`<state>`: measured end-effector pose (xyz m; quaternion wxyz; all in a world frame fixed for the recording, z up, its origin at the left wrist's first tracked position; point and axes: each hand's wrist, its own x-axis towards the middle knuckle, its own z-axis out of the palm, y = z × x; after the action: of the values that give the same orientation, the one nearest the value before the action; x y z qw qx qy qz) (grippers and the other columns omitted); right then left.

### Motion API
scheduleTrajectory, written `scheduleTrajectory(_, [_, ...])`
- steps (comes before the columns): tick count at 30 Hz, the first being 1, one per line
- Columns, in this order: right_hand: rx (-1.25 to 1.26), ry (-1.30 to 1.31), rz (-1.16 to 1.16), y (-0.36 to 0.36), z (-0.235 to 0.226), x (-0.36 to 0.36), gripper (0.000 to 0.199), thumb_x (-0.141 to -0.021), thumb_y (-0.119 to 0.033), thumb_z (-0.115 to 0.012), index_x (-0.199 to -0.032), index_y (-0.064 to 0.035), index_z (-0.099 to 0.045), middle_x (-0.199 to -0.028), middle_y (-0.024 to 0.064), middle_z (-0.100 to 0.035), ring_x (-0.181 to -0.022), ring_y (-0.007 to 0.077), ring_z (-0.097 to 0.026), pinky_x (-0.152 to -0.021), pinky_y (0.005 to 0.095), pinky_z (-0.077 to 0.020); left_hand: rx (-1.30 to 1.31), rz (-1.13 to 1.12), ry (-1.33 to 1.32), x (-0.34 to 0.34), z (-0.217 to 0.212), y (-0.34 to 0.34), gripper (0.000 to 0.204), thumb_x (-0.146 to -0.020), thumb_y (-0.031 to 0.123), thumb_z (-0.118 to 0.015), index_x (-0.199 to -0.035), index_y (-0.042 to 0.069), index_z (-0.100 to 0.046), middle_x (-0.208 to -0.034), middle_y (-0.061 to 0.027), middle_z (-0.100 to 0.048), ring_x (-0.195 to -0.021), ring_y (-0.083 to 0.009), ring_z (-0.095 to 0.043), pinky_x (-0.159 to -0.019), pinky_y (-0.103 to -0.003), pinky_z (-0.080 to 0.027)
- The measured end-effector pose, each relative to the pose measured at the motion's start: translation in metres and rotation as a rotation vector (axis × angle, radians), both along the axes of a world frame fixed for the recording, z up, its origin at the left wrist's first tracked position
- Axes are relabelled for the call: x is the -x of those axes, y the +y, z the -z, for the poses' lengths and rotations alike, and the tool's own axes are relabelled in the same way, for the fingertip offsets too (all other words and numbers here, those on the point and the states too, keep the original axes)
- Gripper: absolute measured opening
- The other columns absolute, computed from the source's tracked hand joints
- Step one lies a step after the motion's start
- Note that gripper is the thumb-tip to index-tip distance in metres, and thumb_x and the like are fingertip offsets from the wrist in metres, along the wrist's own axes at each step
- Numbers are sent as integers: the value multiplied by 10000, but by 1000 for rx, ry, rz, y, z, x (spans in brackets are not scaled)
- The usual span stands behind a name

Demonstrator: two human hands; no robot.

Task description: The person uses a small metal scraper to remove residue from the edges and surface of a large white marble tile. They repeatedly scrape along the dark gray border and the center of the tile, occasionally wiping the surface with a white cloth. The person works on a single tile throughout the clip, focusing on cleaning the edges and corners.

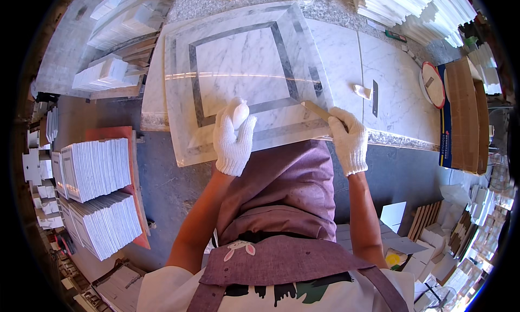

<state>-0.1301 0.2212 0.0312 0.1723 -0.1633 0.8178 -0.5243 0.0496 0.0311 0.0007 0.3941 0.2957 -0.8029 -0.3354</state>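
A white marble panel (pixel 238 63) with grey inlaid frame bands lies at an angle before me, its near edge overhanging the worktable. Both hands wear white knit gloves. My left hand (pixel 234 138) is over the panel's near edge, closed around a pale, glossy rounded lump (pixel 240 114) between fingers and thumb. At the panel's near right corner, my right hand (pixel 348 138) grips a flat tan scraper-like strip (pixel 316 110), which points left onto the grey band. To the right lie a dark flat metal strip (pixel 375 98) and a whitish scrap (pixel 362 91).
More marble slabs (pixel 401 84) cover the table at right. A red-rimmed round container (pixel 432 85) stands near a cardboard box (pixel 466 117). Stacked tiles (pixel 103 171) sit on a red pallet at left. White tile stacks (pixel 417 8) rise at the far right.
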Motion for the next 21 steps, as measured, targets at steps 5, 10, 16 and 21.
scheduleTrajectory(5, [-70, 121, -32, -4, -11, 0, 238, -920, -141, -656, -1080, 10, -745, -928, 178, -752, -810, 229, -719, -774, 342, -554, -42, 13, 11, 0, -3, 1, 376, -907, 111, -767, -1246, 29, -626, -1185, -130, -658, -1017, -263, -669, -877, -352, -531])
scheduleTrajectory(10, [-104, 198, -63, -6, -19, 1, 230, -920, -151, -646, -1060, -1, -748, -908, 189, -739, -798, 276, -721, -756, 358, -552, -19, 29, 28, 1, -3, 0, 381, -907, 116, -769, -1248, 26, -625, -1178, -131, -661, -1004, -268, -672, -878, -353, -533])
scheduleTrajectory(16, [-99, 298, -105, -7, -22, 3, 244, -929, -124, -651, -1109, 10, -745, -792, 78, -693, -712, 104, -601, -657, 292, -504, -44, 8, 2, 1, -2, 0, 377, -903, 122, -769, -1237, 21, -627, -1138, -141, -667, -981, -288, -674, -850, -369, -533])
scheduleTrajectory(21, [-132, 302, -124, -8, -24, 5, 252, -930, -134, -652, -1114, 11, -744, -804, 91, -701, -711, 115, -611, -665, 295, -510, -17, 14, 3, 0, -1, -1, 386, -898, 116, -768, -1242, 21, -624, -1121, -145, -673, -972, -295, -677, -841, -374, -533])
